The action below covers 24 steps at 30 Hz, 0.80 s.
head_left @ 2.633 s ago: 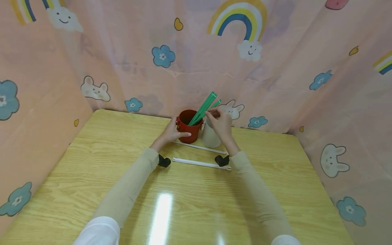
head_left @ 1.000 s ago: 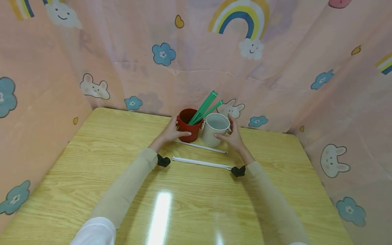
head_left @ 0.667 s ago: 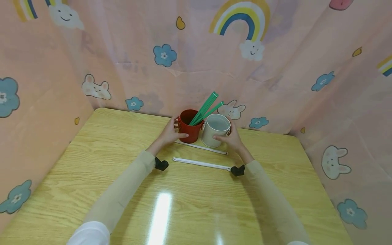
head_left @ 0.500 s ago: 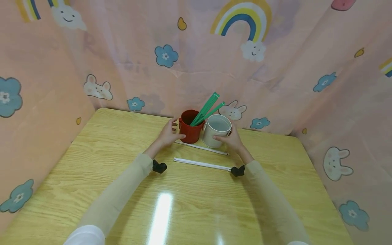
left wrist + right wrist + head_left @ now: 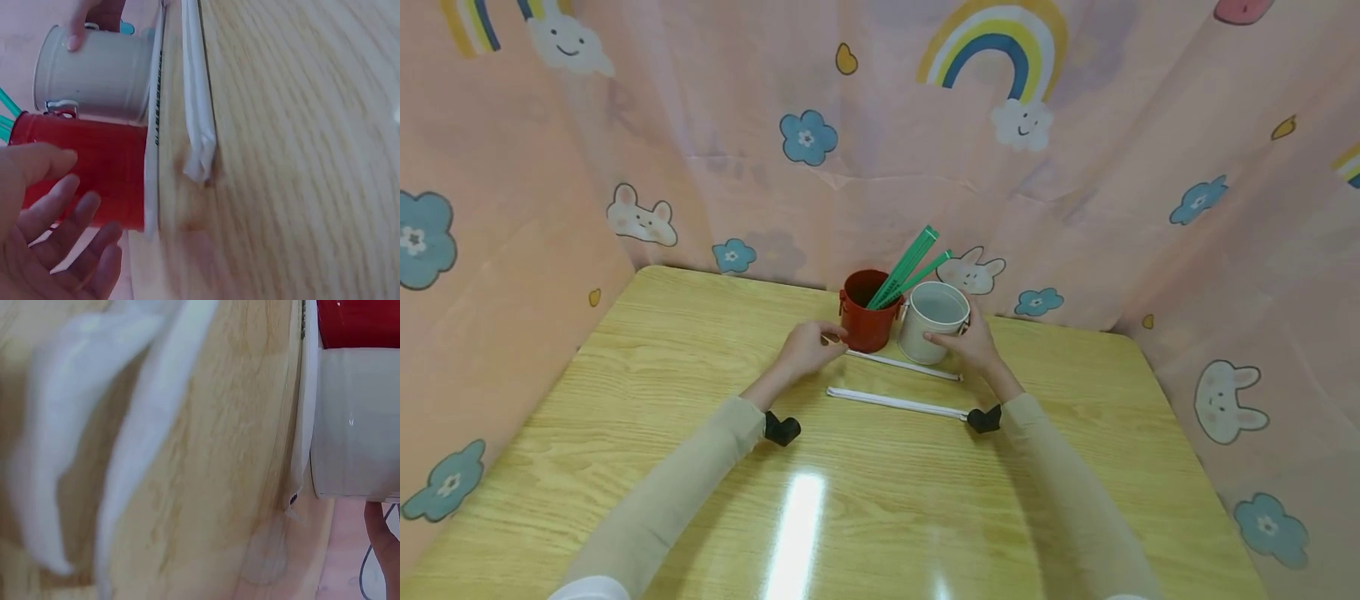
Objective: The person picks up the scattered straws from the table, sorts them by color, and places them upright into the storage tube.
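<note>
In the head view my left hand (image 5: 805, 348) is just left of the small red bucket (image 5: 867, 327), near the left end of the rear white paper-wrapped stick (image 5: 910, 365). Its fingers bend loosely with nothing between them in the left wrist view, in front of the red bucket's wall (image 5: 103, 165). My right hand (image 5: 976, 340) holds the cream-white bucket (image 5: 925, 329) at its right side, thumb in front and fingers behind. Green flat sticks (image 5: 910, 260) lean out of the red bucket to the right. The buckets stand side by side.
A second white paper-wrapped stick (image 5: 895, 402) lies on the wooden table (image 5: 880, 492), parallel to the rear one and closer to me. A pink printed curtain (image 5: 880, 192) hangs behind the table's far edge. Black wrist mounts (image 5: 782, 430) sit at both sleeves.
The right hand has come away from the green sticks and taken hold of the cream-white bucket. The left hand has let go of the red bucket and moved down and left.
</note>
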### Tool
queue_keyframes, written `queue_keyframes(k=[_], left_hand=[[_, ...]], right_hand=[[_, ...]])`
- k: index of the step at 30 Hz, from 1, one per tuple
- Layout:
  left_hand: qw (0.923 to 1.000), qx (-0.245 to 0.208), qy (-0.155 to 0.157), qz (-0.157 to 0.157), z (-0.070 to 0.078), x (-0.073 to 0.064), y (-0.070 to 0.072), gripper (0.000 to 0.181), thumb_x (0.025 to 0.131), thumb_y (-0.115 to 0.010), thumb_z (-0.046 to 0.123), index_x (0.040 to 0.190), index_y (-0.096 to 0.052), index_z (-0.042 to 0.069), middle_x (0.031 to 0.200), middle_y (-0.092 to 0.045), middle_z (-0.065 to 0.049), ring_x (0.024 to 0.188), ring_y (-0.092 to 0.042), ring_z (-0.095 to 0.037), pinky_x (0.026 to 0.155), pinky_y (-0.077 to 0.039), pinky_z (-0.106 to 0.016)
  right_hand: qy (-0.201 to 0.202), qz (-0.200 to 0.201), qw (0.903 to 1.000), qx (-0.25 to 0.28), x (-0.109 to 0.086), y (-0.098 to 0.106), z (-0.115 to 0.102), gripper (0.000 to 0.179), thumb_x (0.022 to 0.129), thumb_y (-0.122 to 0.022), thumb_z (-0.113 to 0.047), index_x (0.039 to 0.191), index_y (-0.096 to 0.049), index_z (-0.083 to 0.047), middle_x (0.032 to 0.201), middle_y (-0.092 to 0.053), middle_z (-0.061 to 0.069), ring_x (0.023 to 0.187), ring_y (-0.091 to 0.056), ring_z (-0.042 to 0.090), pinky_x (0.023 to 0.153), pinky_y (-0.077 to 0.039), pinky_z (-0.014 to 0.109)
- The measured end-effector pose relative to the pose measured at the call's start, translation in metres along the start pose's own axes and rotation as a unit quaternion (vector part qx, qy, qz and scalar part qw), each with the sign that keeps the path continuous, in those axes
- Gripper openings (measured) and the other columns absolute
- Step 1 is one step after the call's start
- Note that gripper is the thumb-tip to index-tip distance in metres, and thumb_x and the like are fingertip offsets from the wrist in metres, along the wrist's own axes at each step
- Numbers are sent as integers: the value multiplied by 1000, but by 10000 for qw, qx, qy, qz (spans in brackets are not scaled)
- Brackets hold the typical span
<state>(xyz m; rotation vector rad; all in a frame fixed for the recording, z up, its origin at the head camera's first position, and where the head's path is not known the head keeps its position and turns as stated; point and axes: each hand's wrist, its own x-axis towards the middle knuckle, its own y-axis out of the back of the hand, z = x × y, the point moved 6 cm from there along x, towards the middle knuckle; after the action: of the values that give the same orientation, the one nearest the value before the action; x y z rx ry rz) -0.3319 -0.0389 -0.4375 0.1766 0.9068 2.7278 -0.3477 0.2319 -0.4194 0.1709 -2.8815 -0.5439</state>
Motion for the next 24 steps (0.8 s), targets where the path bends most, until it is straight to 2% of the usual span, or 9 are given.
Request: queue_keyframes(k=[4, 11, 16, 24], left_hand=[[9971, 29, -466, -609, 17, 0, -13, 28, 89, -66, 13, 114, -69, 0, 108, -71, -14, 93, -64, -26, 80, -52, -32], [9871, 199, -787, -1381, 39, 6, -32, 35, 88, -67, 10, 121, -64, -2, 121, -67, -16, 112, -62, -28, 97, -50, -38], [9766, 441, -982, -1861, 44, 12, -45, 41, 89, -66, 8, 128, -59, -2, 130, -61, -16, 121, -58, -29, 101, -48, -39], [9645, 861, -1240, -2167, 41, 15, -64, 44, 91, -61, 5, 134, -53, -3, 137, -56, -15, 129, -51, -29, 108, -41, -41]], right_hand=[[59, 3, 10000, 44, -1, 3, 1, 90, 75, -78, 0, 148, -26, -3, 143, -40, 23, 132, -37, 39, 112, -28, 58], [211, 37, 9996, 207, 0, 2, 1, 89, 74, -78, 1, 147, -28, -1, 141, -41, 25, 131, -38, 40, 111, -28, 58], [123, 29, 9998, 154, -1, 1, 0, 89, 74, -78, -1, 148, -27, -2, 142, -40, 23, 133, -37, 40, 112, -26, 59], [135, 41, 9997, 183, -2, 3, -3, 90, 75, -78, 0, 148, -26, -1, 143, -39, 23, 135, -34, 39, 113, -22, 60]])
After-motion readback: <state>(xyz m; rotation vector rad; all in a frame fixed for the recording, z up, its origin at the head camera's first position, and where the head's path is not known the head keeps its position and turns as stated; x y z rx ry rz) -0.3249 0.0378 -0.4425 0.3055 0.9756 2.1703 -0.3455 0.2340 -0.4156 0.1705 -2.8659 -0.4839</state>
